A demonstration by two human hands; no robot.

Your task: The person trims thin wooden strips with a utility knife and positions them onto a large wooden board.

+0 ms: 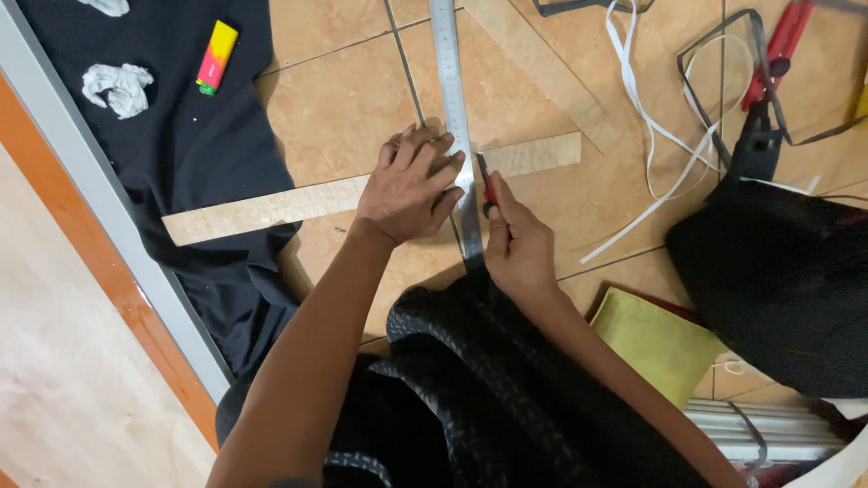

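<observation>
My left hand (411, 185) lies flat, fingers spread, pressing a long steel ruler (449, 81) down across a thin pale wooden strip (262, 208) on the tiled floor. The ruler runs from the top of the view toward me and crosses the strip at a right angle. My right hand (515, 239) grips a small red-and-black cutter (486, 185), its tip against the ruler's right edge where the strip passes under it. The strip's right end (542, 154) sticks out beyond the ruler.
Black cloth (181, 136) at left carries crumpled white paper (117, 88) and a yellow-pink lighter (216, 57). White straps (646, 117), a red-handled tool (782, 41), a black bag (778, 271) and a yellow pad (655, 343) lie at right. Another wood strip (542, 68) lies diagonally above.
</observation>
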